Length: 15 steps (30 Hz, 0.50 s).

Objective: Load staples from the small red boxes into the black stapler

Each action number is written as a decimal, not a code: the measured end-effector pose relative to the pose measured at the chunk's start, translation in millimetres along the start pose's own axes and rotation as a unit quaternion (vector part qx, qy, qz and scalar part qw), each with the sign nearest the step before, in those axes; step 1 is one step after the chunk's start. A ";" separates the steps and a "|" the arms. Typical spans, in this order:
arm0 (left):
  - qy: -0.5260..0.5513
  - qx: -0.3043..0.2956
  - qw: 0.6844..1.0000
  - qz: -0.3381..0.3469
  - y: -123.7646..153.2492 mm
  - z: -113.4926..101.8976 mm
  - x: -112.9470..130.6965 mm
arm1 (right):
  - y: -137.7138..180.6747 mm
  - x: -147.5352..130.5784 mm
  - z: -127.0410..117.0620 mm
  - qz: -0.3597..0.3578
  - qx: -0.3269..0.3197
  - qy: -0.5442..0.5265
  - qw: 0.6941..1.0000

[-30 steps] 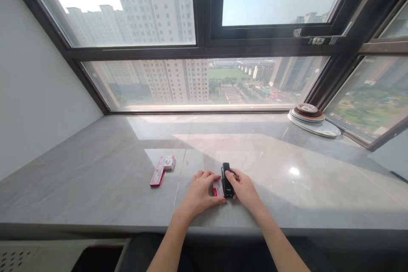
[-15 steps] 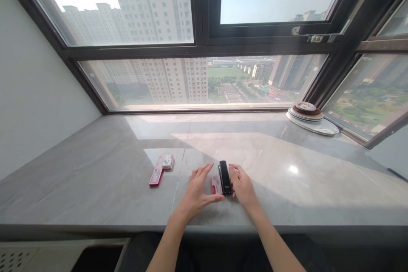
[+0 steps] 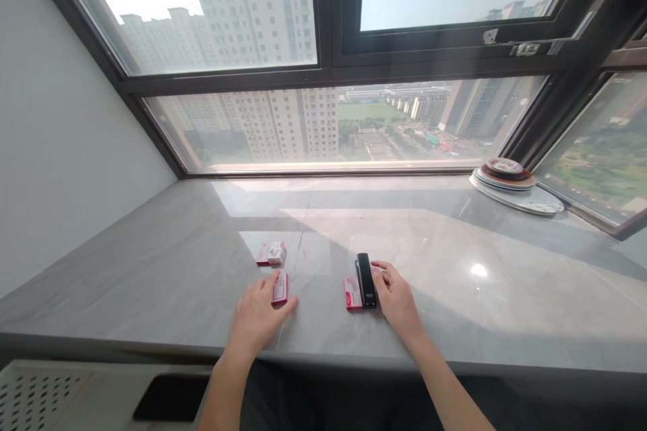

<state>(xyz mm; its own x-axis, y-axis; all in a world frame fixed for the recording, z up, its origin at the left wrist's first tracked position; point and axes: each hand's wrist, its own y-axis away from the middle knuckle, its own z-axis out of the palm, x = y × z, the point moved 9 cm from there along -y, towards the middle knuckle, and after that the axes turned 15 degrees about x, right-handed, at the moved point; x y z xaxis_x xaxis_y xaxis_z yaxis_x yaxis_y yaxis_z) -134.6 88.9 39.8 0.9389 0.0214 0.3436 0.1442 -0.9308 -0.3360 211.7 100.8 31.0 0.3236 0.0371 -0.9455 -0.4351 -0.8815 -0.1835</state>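
Note:
My left hand [image 3: 257,313] is low over the counter. Its index finger and thumb are curved around the edges of a small red-and-white box [image 3: 280,289], which is partly covered by the fingers. Just beyond it, a white box [image 3: 276,252] rests against another red-and-white box [image 3: 262,254]. A black stapler [image 3: 367,281] stands lengthwise, pointing away from me. Along its right side is my right hand [image 3: 397,295], fingers curled and tips against it. Another red-and-white box [image 3: 352,293] lies close against the stapler's left side.
A stack of plates [image 3: 510,182] stands in the far right corner by the window. The grey counter [image 3: 166,283] runs to a dark window frame [image 3: 333,74] at the back. A dark flat object [image 3: 170,397] lies on a white surface below the front edge.
My left hand has left the box beside the stapler and moved left to the other boxes. One red-and-white box there has been shifted right and nearer. My right hand stays at the stapler.

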 end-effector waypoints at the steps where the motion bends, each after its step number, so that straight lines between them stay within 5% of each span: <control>1: 0.039 -0.030 0.999 0.020 2.2 2.3 9.0 | 0.1 1.3 0.0 -0.001 0.004 0.000 1.000; 4: 0.148 -0.090 0.983 0.053 4.3 3.2 35.8 | 1.3 4.7 0.3 0.001 0.005 0.008 1.000; 9: 0.247 -0.062 0.963 0.093 -4.2 -1.8 98.6 | 4.4 4.8 3.5 -0.004 -0.027 0.017 0.999; 15: 0.271 -0.113 0.932 0.210 4.6 23.7 171.5 | 11.3 -1.5 6.5 -0.034 -0.065 0.009 0.997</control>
<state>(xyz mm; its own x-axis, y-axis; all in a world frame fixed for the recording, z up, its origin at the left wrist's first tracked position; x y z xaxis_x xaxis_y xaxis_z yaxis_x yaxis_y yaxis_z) 34.5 96.9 76.4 0.5924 -0.4932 0.6370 -0.3278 -0.8698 -0.3686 200.8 93.8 28.6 0.3644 0.0904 -0.9268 -0.3002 -0.9307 -0.2088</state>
